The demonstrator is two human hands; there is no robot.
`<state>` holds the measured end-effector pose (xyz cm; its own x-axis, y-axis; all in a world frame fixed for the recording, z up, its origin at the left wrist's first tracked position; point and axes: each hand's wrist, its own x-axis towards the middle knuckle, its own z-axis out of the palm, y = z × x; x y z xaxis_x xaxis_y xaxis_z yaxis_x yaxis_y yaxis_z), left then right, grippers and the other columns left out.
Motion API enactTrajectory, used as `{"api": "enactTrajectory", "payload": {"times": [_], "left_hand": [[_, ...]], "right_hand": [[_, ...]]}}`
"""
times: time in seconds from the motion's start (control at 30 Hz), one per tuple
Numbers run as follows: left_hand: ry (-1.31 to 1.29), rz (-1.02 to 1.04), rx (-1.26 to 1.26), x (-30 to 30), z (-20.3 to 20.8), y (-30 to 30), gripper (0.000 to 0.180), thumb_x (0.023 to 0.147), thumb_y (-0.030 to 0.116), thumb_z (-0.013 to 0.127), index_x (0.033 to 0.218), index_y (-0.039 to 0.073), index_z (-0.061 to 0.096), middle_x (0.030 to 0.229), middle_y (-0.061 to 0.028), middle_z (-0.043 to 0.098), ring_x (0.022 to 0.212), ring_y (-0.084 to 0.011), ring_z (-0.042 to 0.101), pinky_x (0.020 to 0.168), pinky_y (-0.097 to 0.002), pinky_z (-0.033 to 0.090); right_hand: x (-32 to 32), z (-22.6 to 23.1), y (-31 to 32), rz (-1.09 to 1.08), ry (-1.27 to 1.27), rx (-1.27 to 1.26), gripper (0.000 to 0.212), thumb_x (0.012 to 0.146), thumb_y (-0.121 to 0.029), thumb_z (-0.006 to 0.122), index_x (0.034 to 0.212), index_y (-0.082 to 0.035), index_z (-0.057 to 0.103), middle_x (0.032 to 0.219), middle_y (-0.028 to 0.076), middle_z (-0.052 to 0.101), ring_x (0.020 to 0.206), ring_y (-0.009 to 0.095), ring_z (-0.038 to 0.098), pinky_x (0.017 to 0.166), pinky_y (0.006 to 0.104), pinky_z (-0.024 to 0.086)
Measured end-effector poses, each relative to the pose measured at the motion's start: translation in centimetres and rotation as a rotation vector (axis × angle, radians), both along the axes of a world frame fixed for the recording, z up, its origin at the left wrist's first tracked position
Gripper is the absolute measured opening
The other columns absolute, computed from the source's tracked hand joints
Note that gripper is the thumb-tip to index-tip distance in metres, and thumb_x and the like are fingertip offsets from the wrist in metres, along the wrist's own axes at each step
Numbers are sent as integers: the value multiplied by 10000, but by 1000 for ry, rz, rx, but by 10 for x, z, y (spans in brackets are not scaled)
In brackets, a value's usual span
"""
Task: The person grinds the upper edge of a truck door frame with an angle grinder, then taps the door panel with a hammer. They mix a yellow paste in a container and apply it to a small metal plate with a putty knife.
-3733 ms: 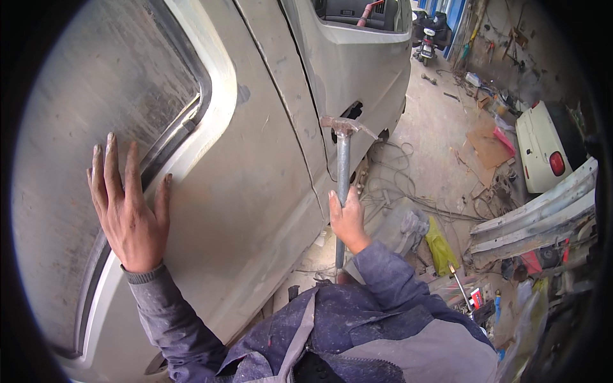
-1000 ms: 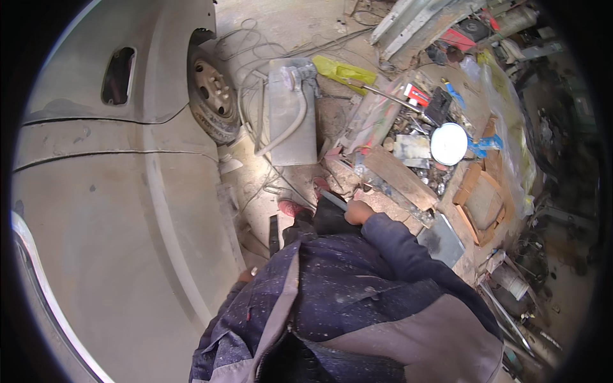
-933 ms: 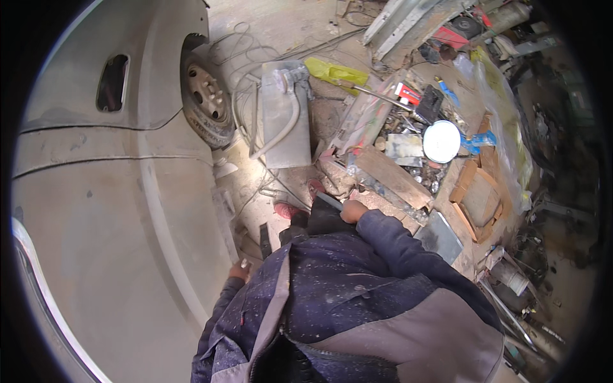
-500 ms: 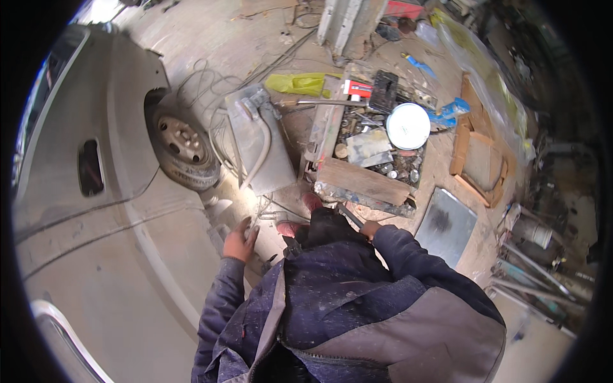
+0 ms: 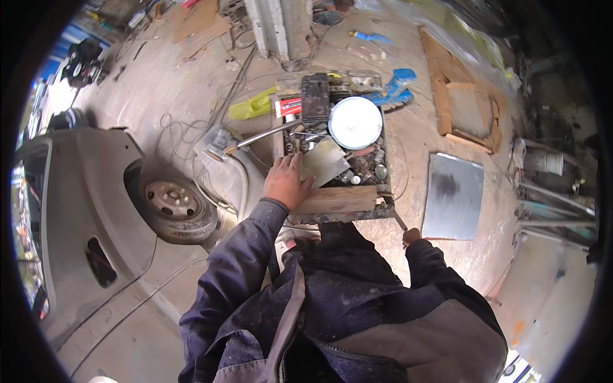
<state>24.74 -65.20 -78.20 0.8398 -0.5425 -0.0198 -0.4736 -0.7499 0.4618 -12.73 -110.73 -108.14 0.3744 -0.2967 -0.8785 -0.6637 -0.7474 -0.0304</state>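
My left hand (image 5: 286, 182) reaches forward into a cluttered wooden tool tray (image 5: 338, 201) on the ground, fingers spread. It lies flat on the tray's contents beside a grey metal scraper blade (image 5: 325, 163) and does not grip anything. A round white lid (image 5: 355, 122), a black box (image 5: 315, 97) and a red-and-white tube (image 5: 288, 106) lie further back in the tray. My right hand (image 5: 412, 237) is low at the tray's right corner, closed around a thin dark metal tool (image 5: 396, 220) whose far end is hidden.
A grey car body (image 5: 76, 210) with a bare wheel (image 5: 172, 201) stands at the left. On the concrete floor lie a grey metal plate (image 5: 453, 195), a wooden frame (image 5: 463, 96), a yellow bag (image 5: 252, 105), blue tools (image 5: 393, 89) and loose cables (image 5: 179, 137).
The view has swung from the car panel down to the floor. My left hand left the panel and moved onto the tool tray; my right hand came down beside the tray.
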Motion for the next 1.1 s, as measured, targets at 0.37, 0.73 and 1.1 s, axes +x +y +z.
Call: {"api": "enactTrajectory", "payload": {"times": [0.37,0.73,1.1], "left_hand": [[207,119,41,16,-31,-25,692,825,456,901,1260,-45,703,1146,-278,766,1079,-444,735,961,-501,580],[241,311,-897,-94,46,23,190,1074,177,753,1137,-2,764,987,-66,784,779,-150,698,728,-317,568],[638,-24,-813,-227,55,-54,215,1114,170,703,1180,-30,744,1023,-55,773,918,-106,657,840,-292,536]], "right_hand": [[-13,58,77,-1129,-425,216,281,1063,-219,668,1206,15,725,904,136,747,622,230,677,524,420,601],[-34,191,120,-829,-930,61,268,1067,-218,698,1219,-7,766,795,79,743,683,148,685,642,317,545],[24,361,172,-583,-1115,824,390,1056,-157,775,1408,-5,704,1117,53,738,1052,133,676,962,312,546]]}}
